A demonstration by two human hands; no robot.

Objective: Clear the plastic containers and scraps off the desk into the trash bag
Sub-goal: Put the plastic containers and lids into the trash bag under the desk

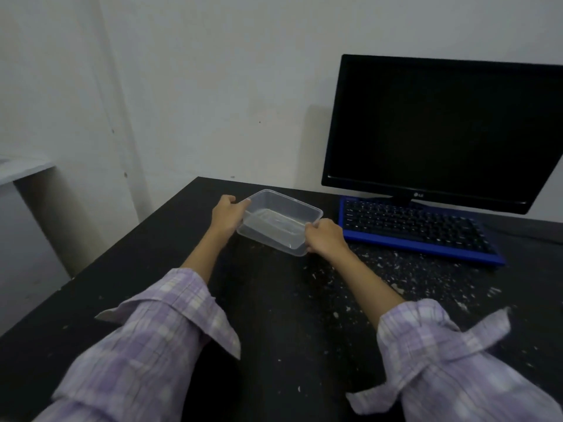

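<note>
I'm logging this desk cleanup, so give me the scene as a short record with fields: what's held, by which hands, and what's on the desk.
held item: clear plastic container, looks empty
left hand: grips its far left corner
right hand: grips its near right corner
desk: black, white scraps scattered on the right part
other items: blue keyboard, dark monitor
trash bag: not in view
</note>
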